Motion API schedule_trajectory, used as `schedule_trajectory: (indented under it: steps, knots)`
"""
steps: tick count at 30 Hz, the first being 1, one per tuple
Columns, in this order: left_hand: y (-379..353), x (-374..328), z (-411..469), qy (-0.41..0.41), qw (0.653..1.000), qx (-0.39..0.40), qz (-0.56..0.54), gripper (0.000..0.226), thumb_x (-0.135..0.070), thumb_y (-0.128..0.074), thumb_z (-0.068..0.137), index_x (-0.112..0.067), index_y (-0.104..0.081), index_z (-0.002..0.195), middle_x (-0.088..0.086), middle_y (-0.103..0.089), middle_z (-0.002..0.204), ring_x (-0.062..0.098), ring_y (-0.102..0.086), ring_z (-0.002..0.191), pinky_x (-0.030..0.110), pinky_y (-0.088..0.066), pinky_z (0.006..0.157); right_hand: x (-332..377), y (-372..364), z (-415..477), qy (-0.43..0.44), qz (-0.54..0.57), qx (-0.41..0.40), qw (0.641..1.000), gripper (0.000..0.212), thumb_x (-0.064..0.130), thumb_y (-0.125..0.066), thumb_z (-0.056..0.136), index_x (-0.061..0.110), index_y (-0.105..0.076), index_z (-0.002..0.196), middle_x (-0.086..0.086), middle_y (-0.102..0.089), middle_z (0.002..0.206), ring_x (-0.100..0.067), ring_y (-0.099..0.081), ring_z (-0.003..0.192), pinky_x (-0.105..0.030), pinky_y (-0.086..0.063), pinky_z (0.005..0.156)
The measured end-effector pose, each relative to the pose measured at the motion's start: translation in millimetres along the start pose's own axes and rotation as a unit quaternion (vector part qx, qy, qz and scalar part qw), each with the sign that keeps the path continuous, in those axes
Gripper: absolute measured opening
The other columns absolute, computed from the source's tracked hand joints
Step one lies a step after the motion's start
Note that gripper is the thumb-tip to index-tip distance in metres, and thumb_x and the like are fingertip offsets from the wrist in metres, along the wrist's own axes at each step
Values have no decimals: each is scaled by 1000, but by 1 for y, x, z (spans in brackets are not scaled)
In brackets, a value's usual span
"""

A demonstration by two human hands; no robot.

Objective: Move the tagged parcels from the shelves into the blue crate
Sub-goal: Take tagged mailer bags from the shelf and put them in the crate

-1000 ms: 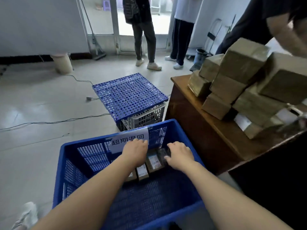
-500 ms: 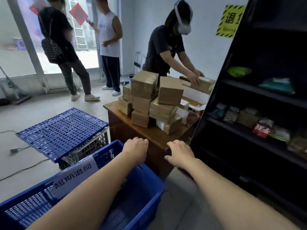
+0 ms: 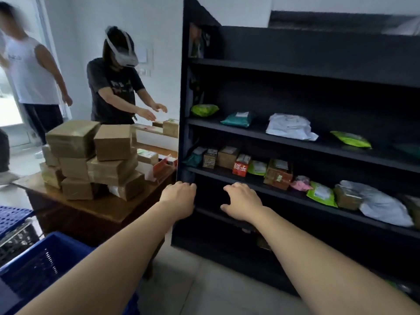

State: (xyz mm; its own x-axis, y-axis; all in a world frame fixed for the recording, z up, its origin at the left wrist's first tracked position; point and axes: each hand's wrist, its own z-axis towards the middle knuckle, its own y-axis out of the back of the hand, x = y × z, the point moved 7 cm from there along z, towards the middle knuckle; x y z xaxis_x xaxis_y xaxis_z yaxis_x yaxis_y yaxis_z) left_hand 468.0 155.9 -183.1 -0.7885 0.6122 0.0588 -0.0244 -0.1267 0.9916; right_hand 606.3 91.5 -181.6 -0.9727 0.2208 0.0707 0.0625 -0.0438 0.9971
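- The black shelves (image 3: 318,73) fill the right half of the view. They are flat matte boards with a tall side panel at the left end.
- A brown wooden counter (image 3: 106,208) stands just beside that left end, with a smooth, slightly shiny top.
- A person with a white headset (image 3: 113,87) stands behind the counter and reaches both arms over it.
- A stack of cardboard boxes (image 3: 109,169), square-edged and wrapped in glossy tape, is piled on the counter.
- The blue crate (image 3: 56,238), hard plastic with slotted walls, stands on the floor at the lower left, well apart from the shelves. Its inside is not visible.
- The parcels lie on two boards of the shelves.
  - On the upper of these are a crumpled white plastic bag (image 3: 288,127), a teal pouch (image 3: 238,119) and two soft green pouches.
  - On the lower one is a row of small cartons (image 3: 227,156), then a red carton (image 3: 241,165), a pink packet (image 3: 301,184) and a wrinkled grey bag (image 3: 384,206).
  - Several seem to carry white labels, but the blur makes this uncertain.
- The left hand (image 3: 179,198) hangs in front of the side panel. Its fingers are loosely curled downward and hold nothing.
- The right hand (image 3: 243,202) is near it, below the board with the cartons. Its fingers are relaxed and a little spread, and also hold nothing.
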Motion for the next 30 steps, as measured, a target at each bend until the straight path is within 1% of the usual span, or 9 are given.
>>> schedule_trajectory:
  steps: [5, 7, 12, 15, 19, 21, 24, 27, 30]
  knots:
    - [20, -100, 30, -51, 999, -16, 3, 49, -33, -59, 92, -15, -44, 135, 6, -55, 129, 25, -49, 121, 38, -44, 92, -98, 30, -38, -54, -13, -28, 998, 59, 44, -59, 90, 16, -42, 140, -8, -45, 139, -28, -41, 129, -41, -41, 103]
    - [31, -137, 39, -75, 997, -29, 2, 45, -33, -58, 92, -15, -45, 131, 5, -55, 128, 25, -50, 120, 37, -44, 90, -133, 43, -52, -76, -16, -41, 996, 58, 44, -60, 90, 16, -44, 138, -8, -45, 139, -28, -42, 129, -41, -42, 102]
    - [58, -220, 63, -124, 991, -44, -14, 33, -28, -56, 93, -16, -48, 123, 7, -56, 122, 26, -54, 112, 34, -42, 79, -212, 70, -83, -135, -19, -68, 988, 58, 46, -60, 88, 17, -46, 137, -7, -46, 138, -28, -42, 128, -40, -42, 101]
    - [69, -268, 83, -160, 986, -51, -15, 37, -28, -59, 91, -16, -48, 124, 8, -56, 123, 28, -53, 115, 38, -47, 85, -257, 83, -98, -168, -22, -81, 982, 54, 45, -60, 88, 18, -48, 133, -8, -49, 132, -29, -44, 124, -39, -42, 96]
    - [86, -333, 109, -205, 976, -68, -18, 36, -24, -57, 90, -16, -49, 124, 7, -56, 124, 27, -51, 117, 38, -45, 89, -319, 98, -111, -216, -22, -90, 972, 58, 43, -59, 88, 18, -45, 138, -9, -48, 133, -29, -44, 125, -39, -41, 99]
    - [93, -365, 124, -230, 969, -84, -17, 33, -22, -54, 91, -15, -49, 123, 7, -56, 124, 27, -51, 117, 37, -44, 90, -350, 106, -115, -237, -23, -95, 967, 57, 43, -59, 88, 17, -45, 138, -9, -48, 133, -29, -43, 126, -40, -41, 100]
    - [98, -410, 156, -262, 960, -94, -21, 36, -26, -52, 93, -14, -47, 126, 8, -56, 124, 27, -51, 116, 39, -46, 91, -398, 121, -117, -263, -23, -104, 959, 52, 41, -59, 89, 16, -48, 133, -9, -49, 131, -30, -43, 125, -41, -42, 97]
    - [106, -456, 188, -289, 952, -102, -30, 40, -29, -55, 93, -14, -45, 128, 7, -55, 125, 27, -50, 118, 39, -46, 92, -447, 133, -115, -287, -28, -107, 952, 59, 42, -57, 90, 16, -41, 141, -10, -45, 138, -30, -40, 129, -41, -41, 100]
    - [114, -499, 215, -309, 944, -113, -29, 38, -27, -55, 93, -14, -45, 127, 7, -55, 125, 27, -49, 118, 37, -44, 89, -492, 144, -112, -311, -32, -115, 943, 62, 44, -58, 90, 16, -39, 143, -10, -43, 140, -30, -38, 131, -41, -40, 102]
